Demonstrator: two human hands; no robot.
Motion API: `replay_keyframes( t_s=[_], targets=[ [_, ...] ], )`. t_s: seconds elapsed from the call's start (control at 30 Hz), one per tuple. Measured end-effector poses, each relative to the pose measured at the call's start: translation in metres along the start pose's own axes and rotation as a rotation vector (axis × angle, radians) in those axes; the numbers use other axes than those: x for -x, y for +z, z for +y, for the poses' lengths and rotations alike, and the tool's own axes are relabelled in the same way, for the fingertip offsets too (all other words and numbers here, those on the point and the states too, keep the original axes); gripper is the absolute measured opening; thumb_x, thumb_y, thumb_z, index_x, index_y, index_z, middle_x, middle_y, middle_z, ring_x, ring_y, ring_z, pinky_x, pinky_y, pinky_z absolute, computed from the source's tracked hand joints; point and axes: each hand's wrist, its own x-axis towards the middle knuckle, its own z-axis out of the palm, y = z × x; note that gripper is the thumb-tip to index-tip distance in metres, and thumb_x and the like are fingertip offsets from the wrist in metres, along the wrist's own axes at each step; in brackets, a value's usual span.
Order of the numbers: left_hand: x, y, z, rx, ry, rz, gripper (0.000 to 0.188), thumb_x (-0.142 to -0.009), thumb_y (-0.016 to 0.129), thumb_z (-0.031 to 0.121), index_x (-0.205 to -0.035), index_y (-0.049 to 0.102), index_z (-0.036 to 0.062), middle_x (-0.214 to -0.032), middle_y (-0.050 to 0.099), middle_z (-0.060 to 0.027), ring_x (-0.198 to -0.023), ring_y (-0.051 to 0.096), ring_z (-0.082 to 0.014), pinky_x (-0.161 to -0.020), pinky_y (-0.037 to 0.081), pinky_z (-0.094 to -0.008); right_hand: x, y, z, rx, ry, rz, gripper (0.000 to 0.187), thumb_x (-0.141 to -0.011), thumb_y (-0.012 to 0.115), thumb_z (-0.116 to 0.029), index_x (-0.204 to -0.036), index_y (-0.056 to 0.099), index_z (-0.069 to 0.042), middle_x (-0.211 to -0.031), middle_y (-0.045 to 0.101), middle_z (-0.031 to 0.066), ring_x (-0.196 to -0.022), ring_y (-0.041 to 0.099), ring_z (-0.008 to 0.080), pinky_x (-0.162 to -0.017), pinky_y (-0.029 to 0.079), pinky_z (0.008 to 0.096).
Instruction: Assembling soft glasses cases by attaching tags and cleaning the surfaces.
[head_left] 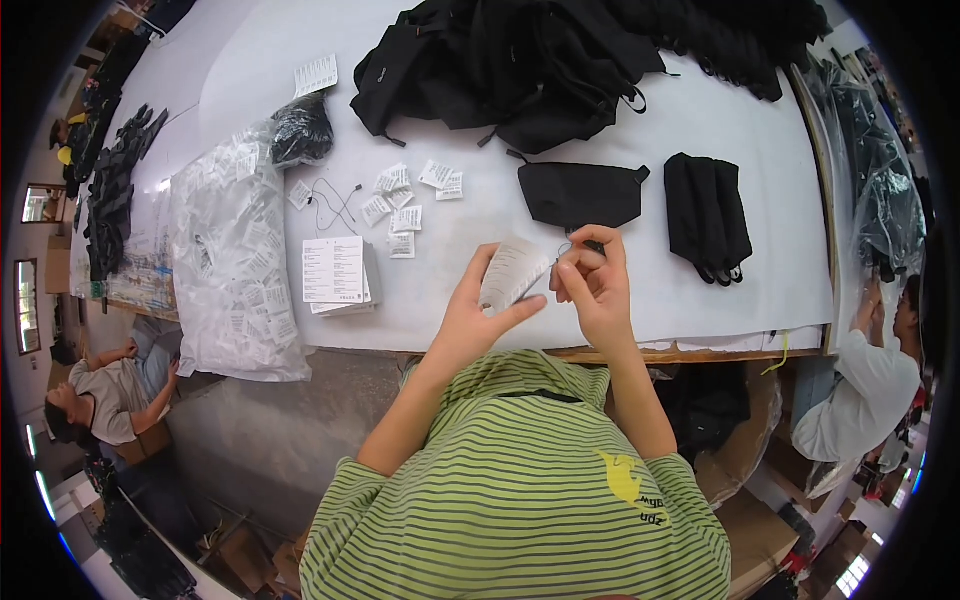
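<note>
As left hand point(470, 318) grips, card point(515, 270) between fingers point(479, 266), thumb point(522, 312)

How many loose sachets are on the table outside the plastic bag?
8 visible sachets: one beside the plastic bag, five clustered farther right, two overlapping at the cluster's upper right. Overlaps may hide more.

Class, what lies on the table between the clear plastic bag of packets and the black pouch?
In the head view, loose white packets and a thin dark cord lie there, on the white table between the bag and the pouch.
</note>
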Motion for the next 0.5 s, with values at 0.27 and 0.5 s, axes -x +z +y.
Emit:
replay_keyframes(
  t_s=[0.27, 0.5],
  targets=[
    [-0.0009, 0.0000, 0.0039, 0.077, -0.032, 0.160, 0.011, -0.082, 0.068, 0.007, -0.089, 0.066, -0.0012, -0.081, 0.058, -0.0030, -0.075, 0.053, -0.0094, -0.065, 0.041, -0.0233, 0.0005, 0.0027, 0.0063, 0.228, -0.125, -0.041, 0.031, -0.087, 0.057, -0.003, -0.113, 0.040, -0.002, -0.069, 0.057, 0.0013, -0.061, 0.050, 0.0067, -0.060, 0.040, 0.0211],
    [-0.0033, 0.0020, 0.0045, -0.318, 0.247, 0.192, 0.012, -0.077, 0.070, 0.002, -0.090, 0.071, 0.0015, -0.081, 0.060, -0.0038, -0.074, 0.054, -0.0103, -0.062, 0.040, -0.0211, -0.0012, 0.0072, 0.0090, 0.313, -0.129, -0.016, 0.030, -0.087, 0.056, -0.002, -0.112, 0.040, -0.001, -0.066, 0.057, 0.0018, -0.058, 0.049, 0.0061, -0.056, 0.038, 0.0203]
  ],
)
